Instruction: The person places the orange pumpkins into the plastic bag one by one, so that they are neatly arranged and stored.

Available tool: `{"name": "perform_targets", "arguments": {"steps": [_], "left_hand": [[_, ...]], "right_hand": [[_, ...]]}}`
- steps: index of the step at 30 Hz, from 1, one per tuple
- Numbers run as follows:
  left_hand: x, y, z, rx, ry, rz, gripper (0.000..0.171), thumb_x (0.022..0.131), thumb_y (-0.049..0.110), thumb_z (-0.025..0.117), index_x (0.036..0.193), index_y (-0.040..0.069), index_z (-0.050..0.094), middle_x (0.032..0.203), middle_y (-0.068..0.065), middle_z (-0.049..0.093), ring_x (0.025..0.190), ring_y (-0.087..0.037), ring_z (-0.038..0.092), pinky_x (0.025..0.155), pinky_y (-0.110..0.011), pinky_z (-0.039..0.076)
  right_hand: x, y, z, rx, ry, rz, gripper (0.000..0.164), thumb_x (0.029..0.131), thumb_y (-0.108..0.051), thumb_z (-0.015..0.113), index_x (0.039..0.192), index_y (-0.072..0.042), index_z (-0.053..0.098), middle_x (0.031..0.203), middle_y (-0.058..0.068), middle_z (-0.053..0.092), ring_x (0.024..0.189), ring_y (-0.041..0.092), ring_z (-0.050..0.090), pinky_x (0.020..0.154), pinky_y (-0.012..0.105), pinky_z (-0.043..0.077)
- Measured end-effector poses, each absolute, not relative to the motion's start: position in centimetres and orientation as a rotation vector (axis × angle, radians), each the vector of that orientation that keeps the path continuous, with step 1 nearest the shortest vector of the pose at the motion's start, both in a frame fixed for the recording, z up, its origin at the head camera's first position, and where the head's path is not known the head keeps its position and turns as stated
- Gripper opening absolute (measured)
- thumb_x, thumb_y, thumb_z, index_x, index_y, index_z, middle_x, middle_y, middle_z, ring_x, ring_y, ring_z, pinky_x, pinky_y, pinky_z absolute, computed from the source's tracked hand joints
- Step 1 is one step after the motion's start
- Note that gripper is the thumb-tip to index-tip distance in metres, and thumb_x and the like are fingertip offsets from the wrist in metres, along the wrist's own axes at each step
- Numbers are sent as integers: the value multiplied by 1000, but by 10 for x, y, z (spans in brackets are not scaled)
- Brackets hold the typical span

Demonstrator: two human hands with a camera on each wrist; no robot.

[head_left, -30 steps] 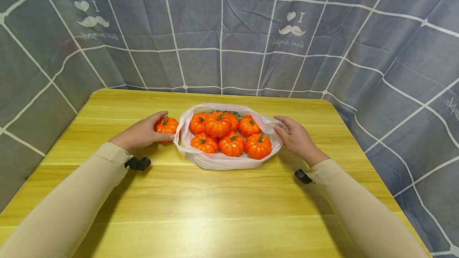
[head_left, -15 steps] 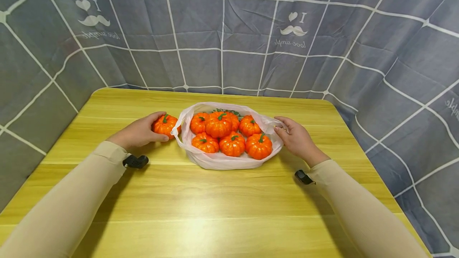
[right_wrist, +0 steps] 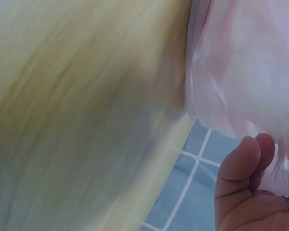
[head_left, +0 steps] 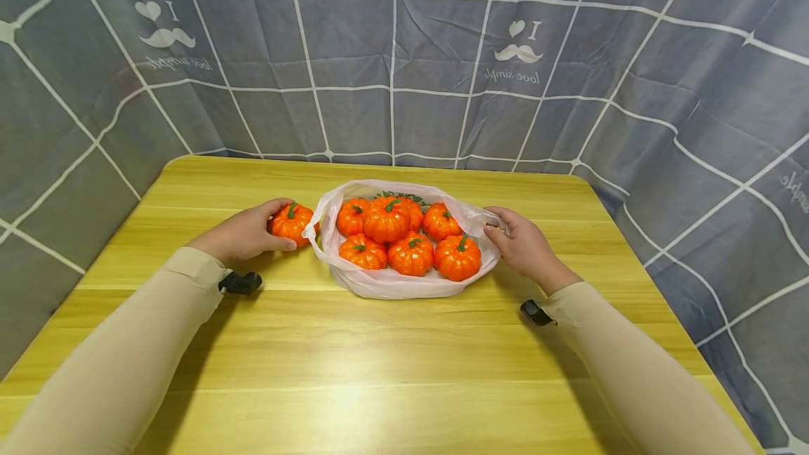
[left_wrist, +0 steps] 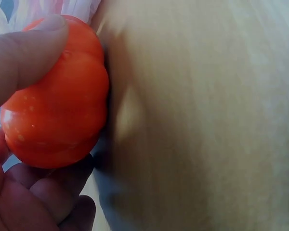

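Observation:
A thin white plastic bag (head_left: 404, 289) lies with its mouth spread wide at the middle of the table, holding several small orange pumpkins (head_left: 411, 255) with green stems. Just left of the bag, my left hand (head_left: 243, 236) grips a single orange pumpkin (head_left: 291, 222), thumb on one side and fingers on the other. The left wrist view shows this pumpkin (left_wrist: 62, 106) close up, with the bag right behind it. At the bag's right end, my right hand (head_left: 523, 244) pinches its handle between thumb and fingers; the gathered plastic (right_wrist: 245, 72) fills the upper right of the right wrist view.
The wooden table (head_left: 354, 371) has its far edge just beyond the bag. A grey curtain (head_left: 354, 55) with white grid lines surrounds the table behind and at both sides. Something dark green (head_left: 401, 197) shows at the bag's back rim.
My left hand has drawn slightly left, its thumb leaving the bag's left handle and coming onto the single pumpkin. The right hand keeps its place on the bag.

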State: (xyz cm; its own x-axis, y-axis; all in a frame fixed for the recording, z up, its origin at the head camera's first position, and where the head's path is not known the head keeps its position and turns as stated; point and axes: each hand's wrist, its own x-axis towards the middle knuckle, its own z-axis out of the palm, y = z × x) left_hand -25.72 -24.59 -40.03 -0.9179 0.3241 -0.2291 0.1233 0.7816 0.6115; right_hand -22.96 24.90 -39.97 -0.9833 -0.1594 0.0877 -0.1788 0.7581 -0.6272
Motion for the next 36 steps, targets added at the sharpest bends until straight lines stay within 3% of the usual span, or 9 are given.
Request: {"name": "perform_targets", "arguments": {"steps": [8, 36], "left_hand": [[-258, -244, -402, 361, 2685, 836, 95, 92, 40, 80, 164, 6, 28, 154, -29, 48, 132, -45, 51, 117, -65, 38], [-258, -247, -405, 426, 2753, 847, 92, 91, 42, 82, 160, 3, 36, 150, -27, 54, 131, -43, 55, 116, -64, 40]], "right_hand": [[-229, 247, -399, 260, -2943, 1043, 46, 108, -23, 59, 151, -7, 54, 149, 22, 60, 140, 43, 54, 119, 61, 40], [-231, 249, -403, 290, -2919, 1024, 44, 108, -20, 59, 150, -7, 55, 148, 22, 61, 138, 42, 56, 117, 60, 43]]}}
